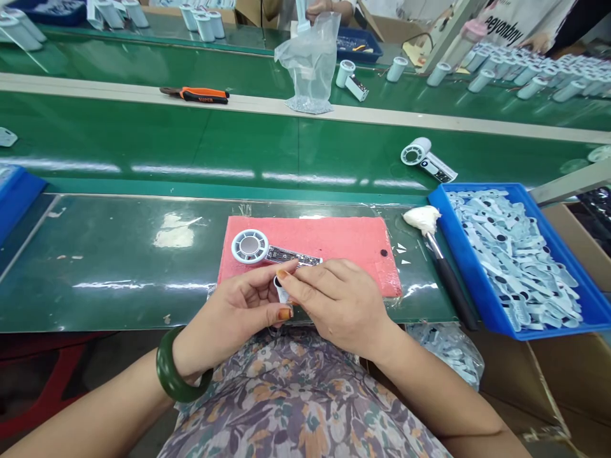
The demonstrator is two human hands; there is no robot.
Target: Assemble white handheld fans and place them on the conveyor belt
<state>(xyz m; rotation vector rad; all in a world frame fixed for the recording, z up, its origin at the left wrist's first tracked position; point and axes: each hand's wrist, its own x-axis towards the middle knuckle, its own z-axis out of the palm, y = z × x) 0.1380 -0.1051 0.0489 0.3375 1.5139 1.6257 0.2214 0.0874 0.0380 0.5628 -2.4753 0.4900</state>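
Note:
My left hand [238, 312] is closed on a small light-blue plastic cover [281, 292] with a black spot near its end. The fingers of my right hand [341, 302] are pressed together on the same cover and hide most of it. Just beyond my hands, a handheld fan [250, 246] lies on a red foam mat [353, 238]. Its round head points left, and the circuit board in its handle is exposed. A black dot [384, 253] sits at the mat's right side, with small white triangles [401, 247] beside it.
To the right lie a mallet with a white-wrapped head [422, 219] and a blue tray [477, 292] of light-blue covers. Another fan [429, 162] rests on the green belt. Farther back are orange-handled pliers [205, 95] and a plastic bag [310, 70]. People work across the line.

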